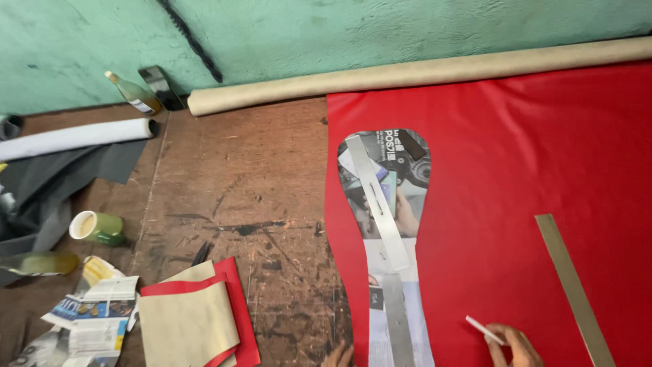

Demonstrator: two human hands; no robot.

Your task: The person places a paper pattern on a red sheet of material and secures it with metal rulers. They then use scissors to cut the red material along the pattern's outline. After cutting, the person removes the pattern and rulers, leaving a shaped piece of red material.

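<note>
A large red sheet [516,177] covers the right part of a worn wooden table [244,177]. On its left edge lies a printed paper pattern [401,204], wide at the top and narrow below, with two flat metal strips [377,200] resting on it. My right hand [515,346], at the bottom edge, holds a thin white marking stick [483,329] over the red sheet, just right of the pattern. Only the fingertips of my left hand [338,355] show, touching the table at the pattern's lower left edge.
A long metal ruler [572,285] lies on the red sheet at right. A beige roll [421,71] runs along the green wall. At left are a white roll [75,136], grey material, a bottle [134,93], a green cup [97,228], folded newspaper [95,316] and cut beige and red pieces [193,312].
</note>
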